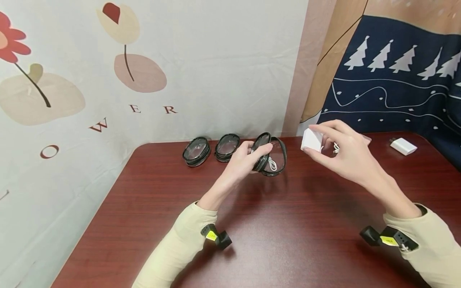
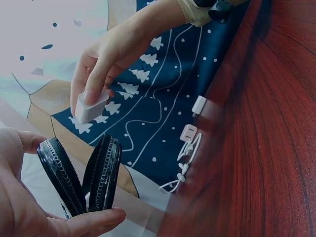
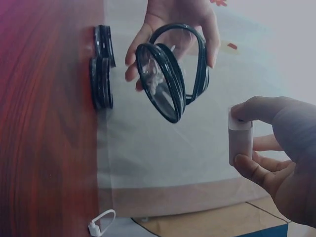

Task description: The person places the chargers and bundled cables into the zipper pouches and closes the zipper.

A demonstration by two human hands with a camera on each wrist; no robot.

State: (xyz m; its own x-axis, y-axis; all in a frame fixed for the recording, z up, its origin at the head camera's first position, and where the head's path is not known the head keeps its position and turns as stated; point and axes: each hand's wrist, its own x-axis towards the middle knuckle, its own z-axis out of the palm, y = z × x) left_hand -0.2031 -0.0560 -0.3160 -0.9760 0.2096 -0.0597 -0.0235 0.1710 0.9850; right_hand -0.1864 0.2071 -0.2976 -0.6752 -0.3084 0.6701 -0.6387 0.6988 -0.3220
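While left hand grips one open case | right hand pinches one white block | closed cases: two

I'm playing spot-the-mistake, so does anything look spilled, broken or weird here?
Nothing stands out: no spill or damage visible. One clear zip case gapes, but it looks unzipped on purpose: the left hand holds it, a white cable inside.

Our left hand holds a black-edged clear case, our right hand a white block. Beyond our right hand, white trees pattern navy fabric.
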